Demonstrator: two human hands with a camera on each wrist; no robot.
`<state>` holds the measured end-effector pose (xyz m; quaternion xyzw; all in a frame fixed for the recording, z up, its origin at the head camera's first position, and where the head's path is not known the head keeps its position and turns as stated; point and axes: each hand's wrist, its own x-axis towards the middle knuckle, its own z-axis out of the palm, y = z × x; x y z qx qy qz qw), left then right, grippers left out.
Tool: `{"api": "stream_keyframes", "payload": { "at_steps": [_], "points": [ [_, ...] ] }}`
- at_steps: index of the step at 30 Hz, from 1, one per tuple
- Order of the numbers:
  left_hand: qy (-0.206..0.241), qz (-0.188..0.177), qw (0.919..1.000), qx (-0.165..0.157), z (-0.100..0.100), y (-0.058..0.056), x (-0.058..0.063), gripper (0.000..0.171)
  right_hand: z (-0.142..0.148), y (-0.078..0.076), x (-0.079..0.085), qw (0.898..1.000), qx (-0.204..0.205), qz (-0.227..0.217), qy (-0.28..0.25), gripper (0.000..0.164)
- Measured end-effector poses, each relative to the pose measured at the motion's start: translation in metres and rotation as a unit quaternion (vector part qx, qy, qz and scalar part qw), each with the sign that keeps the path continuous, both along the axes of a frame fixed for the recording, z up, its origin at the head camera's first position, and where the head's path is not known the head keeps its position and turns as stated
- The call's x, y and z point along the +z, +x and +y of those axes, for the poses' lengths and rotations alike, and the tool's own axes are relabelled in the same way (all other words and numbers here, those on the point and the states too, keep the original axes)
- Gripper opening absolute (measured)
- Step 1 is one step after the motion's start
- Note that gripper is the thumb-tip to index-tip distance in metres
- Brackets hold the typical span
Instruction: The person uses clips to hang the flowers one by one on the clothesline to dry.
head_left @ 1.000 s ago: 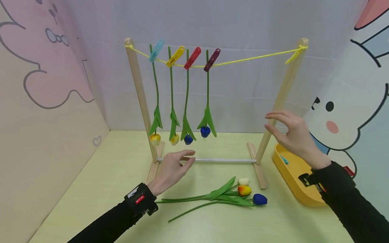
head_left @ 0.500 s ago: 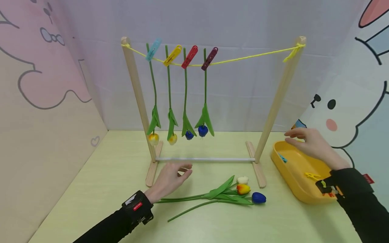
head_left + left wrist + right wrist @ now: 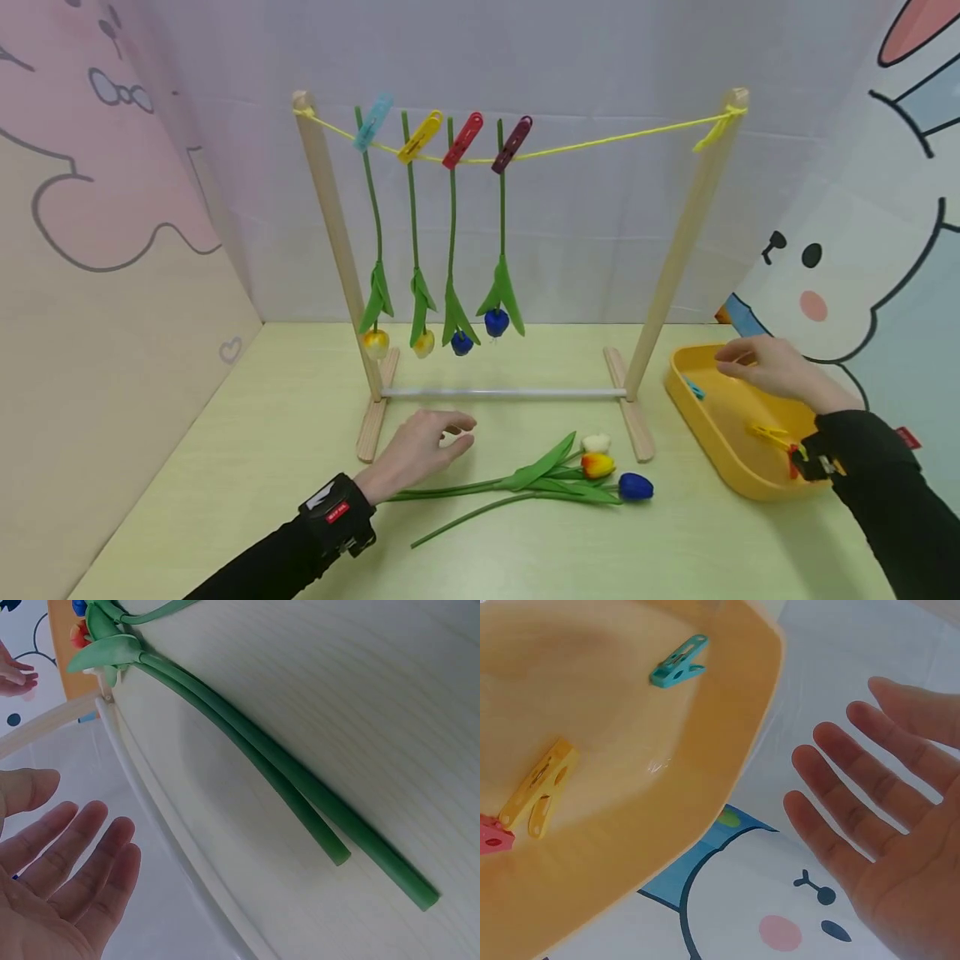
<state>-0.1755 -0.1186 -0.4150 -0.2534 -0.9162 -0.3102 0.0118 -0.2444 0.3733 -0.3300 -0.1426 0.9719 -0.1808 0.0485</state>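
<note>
My left hand [image 3: 420, 450], empty with fingers loosely bent, hovers above the stems of several artificial tulips lying on the table. Their heads are white [image 3: 596, 444], red-yellow [image 3: 597, 465] and blue [image 3: 636, 487]. Over the yellow tray [image 3: 738, 467] my right hand [image 3: 776, 367] hangs with relaxed fingers and nothing in it. Inside that tray lie a teal clothespin [image 3: 679, 661], a yellow clothespin [image 3: 544, 787] and a red clothespin [image 3: 493, 835], all apart from the fingers.
A yellow string [image 3: 622, 138] runs between two wooden posts [image 3: 678, 250]. Several tulips hang from it head down, held by light blue [image 3: 372, 123], yellow [image 3: 420, 137], red [image 3: 462, 140] and dark purple [image 3: 512, 144] clothespins. A white rod [image 3: 502, 392] joins the post bases.
My right hand has moved right and down, from beside the right post to over the tray. My left hand has lowered slightly toward the stems. The hanging tulips stay clipped.
</note>
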Motion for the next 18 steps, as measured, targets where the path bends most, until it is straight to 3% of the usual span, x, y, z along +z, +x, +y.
{"api": "stream_keyframes", "payload": {
  "at_steps": [9,13,18],
  "points": [
    [-0.014,-0.034,0.9992,-0.015,-0.001,0.005,-0.003,0.03,-0.004,-0.023,-0.026,0.997,0.048,-0.045,0.041,0.025],
    [-0.018,-0.036,0.999,-0.02,-0.002,0.006,-0.007,0.03,-0.001,-0.028,-0.035,0.99,0.07,-0.102,0.067,0.027],
    [-0.029,-0.022,0.999,-0.027,-0.004,0.005,-0.009,0.029,-0.001,-0.03,-0.04,0.978,0.073,-0.179,0.083,0.042]
  ]
}}
